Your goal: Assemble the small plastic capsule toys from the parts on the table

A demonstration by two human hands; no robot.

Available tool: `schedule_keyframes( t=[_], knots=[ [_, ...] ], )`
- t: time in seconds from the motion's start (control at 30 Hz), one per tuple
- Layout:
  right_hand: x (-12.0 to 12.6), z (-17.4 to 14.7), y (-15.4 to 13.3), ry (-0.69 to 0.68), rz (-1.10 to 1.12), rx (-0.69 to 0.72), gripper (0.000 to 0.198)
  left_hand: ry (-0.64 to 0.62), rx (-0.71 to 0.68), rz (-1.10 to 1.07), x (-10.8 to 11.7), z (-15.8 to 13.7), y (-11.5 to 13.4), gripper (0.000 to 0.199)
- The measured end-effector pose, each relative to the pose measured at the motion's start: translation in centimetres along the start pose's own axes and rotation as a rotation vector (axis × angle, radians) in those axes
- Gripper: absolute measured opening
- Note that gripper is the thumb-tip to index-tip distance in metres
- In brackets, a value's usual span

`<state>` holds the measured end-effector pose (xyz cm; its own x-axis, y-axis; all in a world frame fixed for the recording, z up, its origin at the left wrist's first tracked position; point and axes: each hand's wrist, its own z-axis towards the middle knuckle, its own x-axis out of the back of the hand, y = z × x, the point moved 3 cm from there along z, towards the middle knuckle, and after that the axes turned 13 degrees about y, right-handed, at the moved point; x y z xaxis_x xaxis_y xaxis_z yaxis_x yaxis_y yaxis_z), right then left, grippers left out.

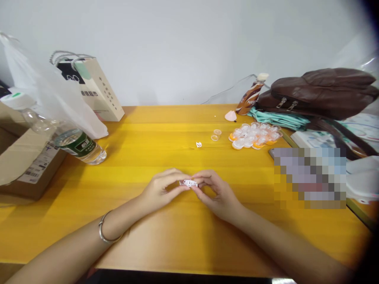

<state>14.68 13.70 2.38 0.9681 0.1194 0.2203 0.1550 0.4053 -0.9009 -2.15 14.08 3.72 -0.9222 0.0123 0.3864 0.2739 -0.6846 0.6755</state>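
Over the middle of the yellow wooden table [166, 236], my left hand [166, 185] and my right hand [216, 193] meet at the fingertips. Between them they pinch a small white openwork piece [189, 183], its pattern curly; its exact kind is too small to tell. Both hands are closed on it, the left from its left end and the right from its right end. Farther back on the tabletop lies a small white wheel-like piece [199, 144], apart from my hands. Two clear round plastic cups [215, 136] sit just beyond it to the right.
Clustered at right are several clear and orange capsules [254, 136], near a pink cone-shaped object [230, 115] and a brown drink bottle [251, 94]. A brown leather bag [319, 92] rests behind. Leftward stand a water bottle [79, 146], a cardboard box [35, 169] and a paper bag [103, 90].
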Motion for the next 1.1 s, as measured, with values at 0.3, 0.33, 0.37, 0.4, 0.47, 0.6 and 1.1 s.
schedule_keyframes(
  t=[0.3, 0.33, 0.37, 0.4, 0.47, 0.6, 1.1],
  knots=[
    [0.0, 0.3, -0.2, -0.019, 0.097, -0.054, 0.014, -0.011, 0.032, -0.015, -0.1, -0.2, 0.0, 0.031],
    [-0.1, 0.4, -0.1, -0.025, 0.131, -0.085, 0.013, -0.017, 0.007, -0.009, -0.1, -0.2, 0.1, 0.031],
    [-0.1, 0.4, 0.0, -0.029, 0.173, -0.125, 0.013, -0.020, -0.012, -0.003, -0.1, -0.2, 0.2, 0.031],
    [-0.1, 0.4, 0.2, -0.035, 0.224, -0.170, 0.015, -0.019, -0.026, 0.004, -0.1, -0.1, 0.2, 0.029],
    [-0.2, 0.3, 0.5, -0.051, 0.331, -0.265, 0.019, -0.011, -0.040, 0.023, 0.0, -0.1, 0.3, 0.027],
    [-0.1, 0.4, 0.8, -0.068, 0.430, -0.387, 0.021, 0.007, -0.078, 0.054, 0.4, 0.1, 0.4, 0.028],
    [0.1, 0.4, 0.2, -0.037, 0.324, -0.287, 0.021, -0.059, -0.076, 0.089, 0.5, 0.1, -0.3, 0.028]
  ],
)
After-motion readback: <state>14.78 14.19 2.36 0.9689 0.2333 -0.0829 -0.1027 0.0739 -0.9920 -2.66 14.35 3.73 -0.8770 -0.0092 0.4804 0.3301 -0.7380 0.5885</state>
